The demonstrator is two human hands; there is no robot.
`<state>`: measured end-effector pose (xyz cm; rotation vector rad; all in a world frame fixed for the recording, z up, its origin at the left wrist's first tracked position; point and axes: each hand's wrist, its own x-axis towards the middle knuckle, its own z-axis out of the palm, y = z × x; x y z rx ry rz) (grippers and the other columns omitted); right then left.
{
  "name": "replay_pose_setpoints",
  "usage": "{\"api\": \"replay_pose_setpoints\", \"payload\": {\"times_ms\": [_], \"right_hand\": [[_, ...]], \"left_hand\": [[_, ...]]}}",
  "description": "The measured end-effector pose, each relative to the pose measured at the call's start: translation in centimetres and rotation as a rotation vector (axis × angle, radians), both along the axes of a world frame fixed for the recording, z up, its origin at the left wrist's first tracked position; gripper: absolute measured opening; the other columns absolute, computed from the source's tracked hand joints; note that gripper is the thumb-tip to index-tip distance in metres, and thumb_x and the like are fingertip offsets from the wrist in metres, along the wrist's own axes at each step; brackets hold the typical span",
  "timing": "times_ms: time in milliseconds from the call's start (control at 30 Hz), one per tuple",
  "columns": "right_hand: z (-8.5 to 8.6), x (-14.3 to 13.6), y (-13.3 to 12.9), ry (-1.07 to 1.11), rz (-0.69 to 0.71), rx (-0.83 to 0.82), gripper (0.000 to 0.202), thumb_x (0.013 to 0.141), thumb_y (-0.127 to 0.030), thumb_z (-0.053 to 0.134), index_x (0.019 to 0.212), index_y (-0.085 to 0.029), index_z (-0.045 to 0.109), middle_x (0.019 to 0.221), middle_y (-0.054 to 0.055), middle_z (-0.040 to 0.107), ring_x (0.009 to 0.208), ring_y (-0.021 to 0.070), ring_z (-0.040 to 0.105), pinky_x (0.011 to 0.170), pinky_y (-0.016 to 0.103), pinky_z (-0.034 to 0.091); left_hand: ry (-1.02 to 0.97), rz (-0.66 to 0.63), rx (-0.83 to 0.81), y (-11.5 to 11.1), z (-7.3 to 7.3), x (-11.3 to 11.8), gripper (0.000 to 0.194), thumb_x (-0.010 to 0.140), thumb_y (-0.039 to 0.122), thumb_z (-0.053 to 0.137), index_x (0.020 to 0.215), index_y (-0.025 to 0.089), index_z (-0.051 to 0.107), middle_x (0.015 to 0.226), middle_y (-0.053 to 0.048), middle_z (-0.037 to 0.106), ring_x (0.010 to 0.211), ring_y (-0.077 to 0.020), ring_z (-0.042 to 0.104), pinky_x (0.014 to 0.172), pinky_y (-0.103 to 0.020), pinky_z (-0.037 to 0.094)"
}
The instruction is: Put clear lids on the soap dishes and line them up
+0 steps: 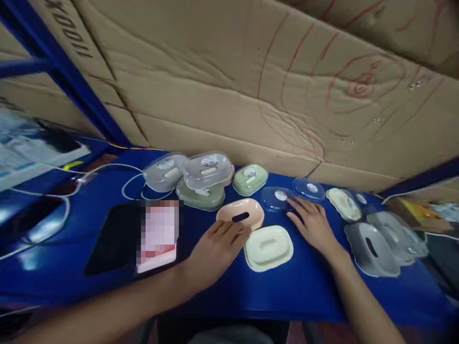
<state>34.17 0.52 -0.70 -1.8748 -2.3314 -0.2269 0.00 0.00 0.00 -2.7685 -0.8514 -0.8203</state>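
My left hand (218,246) has its fingers curled over the near edge of a peach soap dish (255,214) with a dark oval slot. Close by lies a cream oval soap dish part (268,246) with a raised ring in its middle. My right hand (311,224) is stretched out, thumb apart, its fingertips at the right edge of a clear lid (274,197) bearing a round white label. Whether those fingertips press on the lid is hard to tell. Just beyond the right hand sits another clear lid (309,189).
Lidded grey soap dishes (207,170) are piled at the back, beside a green one (250,179). To the right lie a cream wavy dish (342,203) and a grey dish (373,248) with clear lids. A dark tablet-like slab (114,239) and white cables (107,166) occupy the left.
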Motion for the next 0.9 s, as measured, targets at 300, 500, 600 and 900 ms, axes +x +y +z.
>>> {"api": "replay_pose_setpoints", "payload": {"times_ms": [300, 500, 600, 900], "right_hand": [[2.5, -2.5, -2.8, 0.324, 0.395, -0.268, 0.065, 0.107, -0.05, 0.058, 0.167, -0.038, 0.037, 0.174, 0.007, 0.038, 0.157, 0.0285, 0.044, 0.122, 0.048, 0.047], [1.1, -2.8, -2.9, 0.366, 0.338, -0.343, 0.081, 0.096, -0.052, 0.075, 0.167, -0.04, 0.037, 0.175, 0.009, 0.036, 0.156, 0.0331, 0.045, 0.119, 0.05, 0.051], [-0.5, -3.4, -2.2, 0.379, 0.297, -0.166, 0.065, 0.101, -0.049, 0.069, 0.16, -0.034, 0.049, 0.172, 0.012, 0.041, 0.151, 0.0336, 0.051, 0.116, 0.052, 0.054], [0.2, -4.7, -2.3, 0.327, 0.519, 0.223, 0.022, 0.102, -0.033, 0.071, 0.122, -0.024, 0.069, 0.146, 0.014, 0.068, 0.138, 0.0307, 0.062, 0.113, 0.054, 0.051]], "left_hand": [[-0.156, -0.2, -0.001, 0.0, 0.2, 0.8, 0.02, 0.105, 0.005, 0.052, 0.109, 0.018, 0.067, 0.111, -0.006, 0.075, 0.098, -0.0197, 0.067, 0.093, -0.037, 0.049], [0.095, -0.183, -0.035, -0.8, -1.2, 2.3, 0.027, 0.102, 0.031, 0.071, 0.127, 0.023, 0.066, 0.14, -0.01, 0.066, 0.116, -0.0281, 0.064, 0.105, -0.047, 0.046], [0.159, -0.153, -0.056, -0.6, -1.6, 2.7, 0.047, 0.097, 0.057, 0.074, 0.128, 0.023, 0.065, 0.154, -0.014, 0.056, 0.137, -0.0368, 0.054, 0.111, -0.057, 0.043], [0.116, -0.049, -0.098, 1.4, -1.6, 1.0, 0.01, 0.103, 0.029, 0.065, 0.104, 0.019, 0.068, 0.143, -0.016, 0.061, 0.142, -0.0329, 0.055, 0.121, -0.061, 0.04]]}}
